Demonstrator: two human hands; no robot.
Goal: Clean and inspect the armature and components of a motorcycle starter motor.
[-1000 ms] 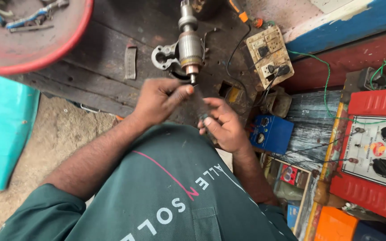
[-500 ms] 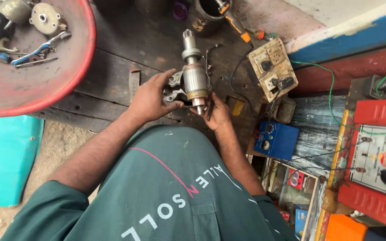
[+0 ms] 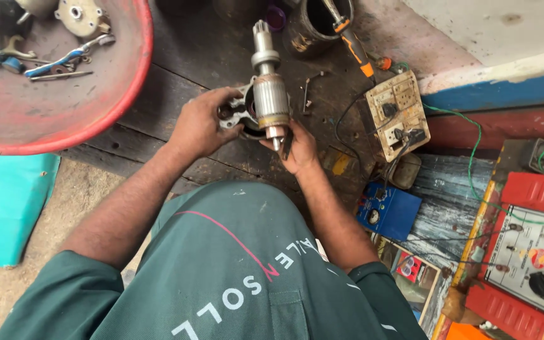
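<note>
- Red metal is seen at ten o'clock: a wide basin [image 3: 118,94] in which spanners and small motor parts are kept, apparently so they stay together and within reach.
- Dark wooden planks [image 3: 177,69] are used as the work surface, with a black tin [image 3: 303,31] of tools set at twelve o'clock.
- A switchboard [image 3: 398,113] with sockets is laid at two o'clock, and a small blue meter box [image 3: 388,211] at four o'clock.
- A motor armature [image 3: 269,94] is held upright at the centre, its geared shaft pointing to twelve o'clock, probably so its lower end can be seated.
- A grey housing piece [image 3: 237,113] is held just behind the armature's lower end.
- The left hand [image 3: 199,126] is curled around that housing, fingers closed on it.
- The right hand [image 3: 294,148] is pinched on the armature's bottom tip; a thin dark tool may also be held there, though this is unclear.
</note>
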